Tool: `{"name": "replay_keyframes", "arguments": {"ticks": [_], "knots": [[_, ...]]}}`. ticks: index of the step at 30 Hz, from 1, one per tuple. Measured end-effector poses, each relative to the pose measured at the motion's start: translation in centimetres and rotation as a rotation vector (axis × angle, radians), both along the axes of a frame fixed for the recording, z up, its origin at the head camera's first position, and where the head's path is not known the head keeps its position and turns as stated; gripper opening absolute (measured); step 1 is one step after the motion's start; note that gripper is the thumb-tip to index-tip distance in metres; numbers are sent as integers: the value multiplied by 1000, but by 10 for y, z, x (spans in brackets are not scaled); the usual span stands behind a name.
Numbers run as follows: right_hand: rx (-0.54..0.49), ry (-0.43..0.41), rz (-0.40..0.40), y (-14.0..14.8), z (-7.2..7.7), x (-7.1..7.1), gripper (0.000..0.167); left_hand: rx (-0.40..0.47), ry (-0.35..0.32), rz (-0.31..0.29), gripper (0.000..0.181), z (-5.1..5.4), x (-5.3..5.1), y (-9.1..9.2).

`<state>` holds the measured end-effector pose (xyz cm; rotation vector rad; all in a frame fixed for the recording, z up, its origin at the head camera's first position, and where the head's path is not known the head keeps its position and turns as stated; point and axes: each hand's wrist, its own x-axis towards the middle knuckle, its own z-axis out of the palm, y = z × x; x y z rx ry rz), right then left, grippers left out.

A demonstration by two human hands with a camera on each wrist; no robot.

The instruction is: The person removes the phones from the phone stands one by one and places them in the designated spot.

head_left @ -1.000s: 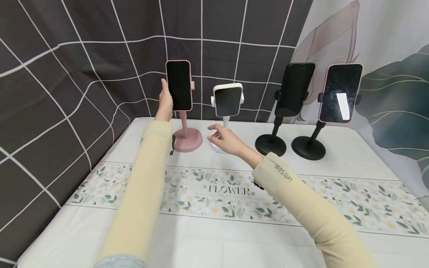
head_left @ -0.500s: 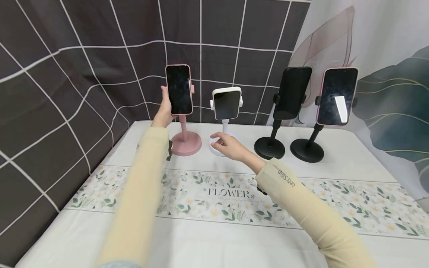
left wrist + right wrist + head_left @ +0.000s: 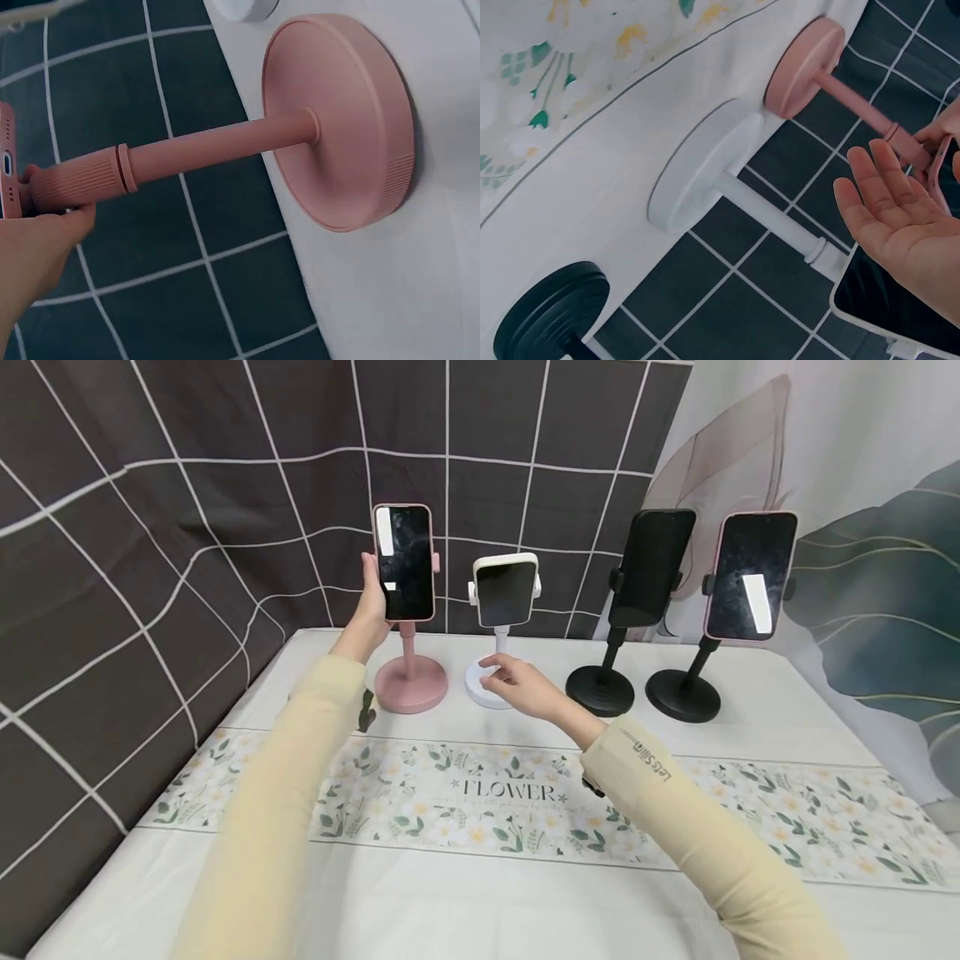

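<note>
At the left of the head view, a pink-edged phone [image 3: 405, 564] is upright in the clamp of a pink phone stand [image 3: 411, 685]. My left hand [image 3: 369, 614] grips the phone by its left side, with the thumb along the edge and the other fingers mostly hidden behind. The left wrist view shows this hand [image 3: 37, 255] just below the phone's back, beside the stand's ribbed collar. My right hand [image 3: 528, 689] hovers before a white phone stand [image 3: 480, 687], its fingers loosely bent and holding nothing. A white-cased phone [image 3: 506, 593] sits sideways-clamped on that stand.
To the right stand two black phone stands with round bases, bearing a black phone [image 3: 652, 568] and a pink-edged phone [image 3: 752, 575]. A floral band [image 3: 510, 793] lettered FLOWER crosses the white tabletop [image 3: 450, 902]. A dark gridded curtain [image 3: 300, 502] hangs behind.
The left phone's screen has turned slightly and now shows bright reflections. My left forearm has shifted left. My right hand has lowered slightly and drifted right.
</note>
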<state>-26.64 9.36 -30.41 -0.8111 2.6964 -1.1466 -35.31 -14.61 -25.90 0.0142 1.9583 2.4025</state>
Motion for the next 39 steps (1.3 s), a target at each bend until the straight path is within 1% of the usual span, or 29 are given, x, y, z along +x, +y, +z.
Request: {"name": "replay_keyframes", "arguments": {"ticks": [2,6,8,9,12,15,17,19,21,23,26,29,30,31,32,33,35,37,38,39], "knots": [[-4,5,2,3,0,0,40,5,-4,11,65,1,7,0],[-14,2,0,13,-1,1,39,91,17,26,70,5,24,1],[-16,-1,-8,20,0,1,39,135,44,10,70,8,33,3],[-16,-2,-12,23,0,2,39,141,57,-2,70,8,38,4],[-15,-2,-25,33,-1,3,40,125,77,-27,70,8,55,10],[-18,2,-34,40,-3,4,40,75,81,-22,71,6,72,20],[-21,2,-43,45,-4,6,40,54,86,-15,71,5,84,27],[-17,2,-55,50,-5,6,40,43,97,-23,71,5,96,34],[-6,6,-70,54,-5,6,40,48,104,-38,71,6,105,41],[0,10,-82,57,-4,5,40,74,120,-57,72,7,112,50],[-4,20,-86,62,-2,2,40,126,145,-87,72,7,117,63],[-18,31,-88,66,0,-1,40,193,189,-102,70,2,117,80],[-21,33,-92,68,1,-1,40,201,194,-109,70,0,116,87],[-25,34,-98,70,2,-1,40,207,228,-142,72,-2,115,94],[-30,38,-103,72,4,-1,39,206,239,-143,73,-4,115,102],[-45,49,-111,74,6,-2,38,201,241,-146,75,-7,114,109],[-90,85,-124,77,12,-5,35,155,223,-149,79,-10,114,122],[-162,125,-139,80,23,-9,32,114,211,-146,80,-12,113,134],[-197,146,-146,82,29,-12,31,104,172,-116,78,-13,113,139],[-230,170,-158,85,36,-14,30,100,157,-115,75,-13,112,144]]}}
